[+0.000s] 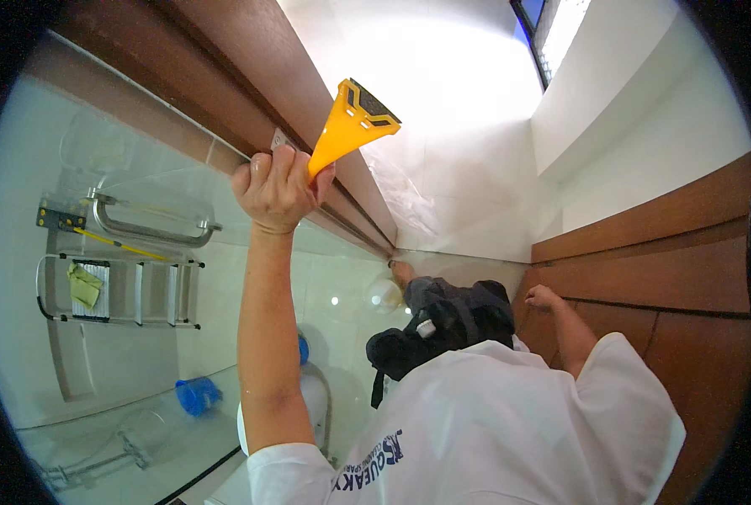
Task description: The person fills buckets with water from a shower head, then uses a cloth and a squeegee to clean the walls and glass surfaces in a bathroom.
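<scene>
My left hand point(280, 189) is raised and wrapped around the handle of a yellow plastic scraper point(347, 129). Its wide head with a dark blade points up and away from me. The knuckles are close to a brown wooden door frame point(236, 88), beside a small metal strike plate point(279, 139); whether they touch it is unclear. Lower on the right, my right hand point(542, 297) has curled fingers beside a brown wooden door point(640, 252). Its palm side is hidden, so I cannot tell if it grips the door. A black waist pouch point(438, 322) holds a white-capped item point(425, 327).
Left of the frame, a folding step ladder point(138, 293) bears a green cloth point(85, 285). Nearby are a metal grab bar point(151, 235), a blue bucket point(198, 396), a shower fixture point(101, 464) and a white toilet point(313, 401). Crumpled clear plastic point(407, 196) lies beyond the doorway.
</scene>
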Motion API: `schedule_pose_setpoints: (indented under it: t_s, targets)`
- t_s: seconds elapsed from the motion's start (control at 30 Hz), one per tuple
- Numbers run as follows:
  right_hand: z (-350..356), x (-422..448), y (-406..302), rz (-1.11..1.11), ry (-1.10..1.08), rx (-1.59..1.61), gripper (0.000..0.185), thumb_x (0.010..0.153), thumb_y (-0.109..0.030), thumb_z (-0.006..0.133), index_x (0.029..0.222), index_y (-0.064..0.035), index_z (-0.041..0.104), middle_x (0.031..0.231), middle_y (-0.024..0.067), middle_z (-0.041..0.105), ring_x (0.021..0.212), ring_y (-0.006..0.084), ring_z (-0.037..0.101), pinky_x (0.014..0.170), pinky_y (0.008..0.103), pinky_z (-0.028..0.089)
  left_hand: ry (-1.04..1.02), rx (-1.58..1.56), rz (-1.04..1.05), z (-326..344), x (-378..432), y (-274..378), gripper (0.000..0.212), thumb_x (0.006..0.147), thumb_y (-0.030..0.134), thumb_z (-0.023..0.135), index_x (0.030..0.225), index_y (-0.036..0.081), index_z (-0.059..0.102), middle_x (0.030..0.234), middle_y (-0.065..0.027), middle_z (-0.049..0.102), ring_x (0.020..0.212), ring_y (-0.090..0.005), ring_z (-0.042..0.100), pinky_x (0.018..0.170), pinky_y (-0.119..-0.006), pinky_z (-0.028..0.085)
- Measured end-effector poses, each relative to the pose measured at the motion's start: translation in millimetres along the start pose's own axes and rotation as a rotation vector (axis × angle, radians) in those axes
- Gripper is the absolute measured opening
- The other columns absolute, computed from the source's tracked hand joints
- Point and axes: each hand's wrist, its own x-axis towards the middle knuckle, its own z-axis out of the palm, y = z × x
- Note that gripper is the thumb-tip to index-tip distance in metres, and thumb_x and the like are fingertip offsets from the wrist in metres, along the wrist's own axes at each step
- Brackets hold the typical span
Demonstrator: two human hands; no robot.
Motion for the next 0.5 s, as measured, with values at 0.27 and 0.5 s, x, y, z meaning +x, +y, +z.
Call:
schedule_pose_setpoints:
  t_s: [0.27, 0.5]
  targets:
    - [0.5, 17.1, -5.3, 0.029, -0.003, -0.026, 0.025, 0.075, -0.018, 0.054, 0.095, -0.0044, 0.060, 0.084, 0.0129, 0.061, 0.070, 0.0232, 0.059, 0.064, 0.0336, 0.048, -0.009, 0.001, 0.019, -4.1, 1.2, 2.3, 0.038, 0.081, 0.044, 0.040, 0.054, 0.017, 0.043, 0.057, 0.0028, 0.038, 0.053, -0.0131, 0.036, 0.055, -0.029, 0.023]
    - [-8.9, 19.0, -6.8, -0.133, 0.192, 0.086, 0.022, 0.069, -0.022, 0.056, 0.083, -0.0063, 0.062, 0.084, 0.0131, 0.061, 0.077, 0.0277, 0.058, 0.070, 0.0371, 0.046, -0.060, -0.009, 0.005, -2.4, -3.2, 2.5, 0.033, 0.076, 0.045, 0.049, 0.062, 0.015, 0.049, 0.066, 0.0027, 0.048, 0.057, -0.0161, 0.044, 0.057, -0.031, 0.028]
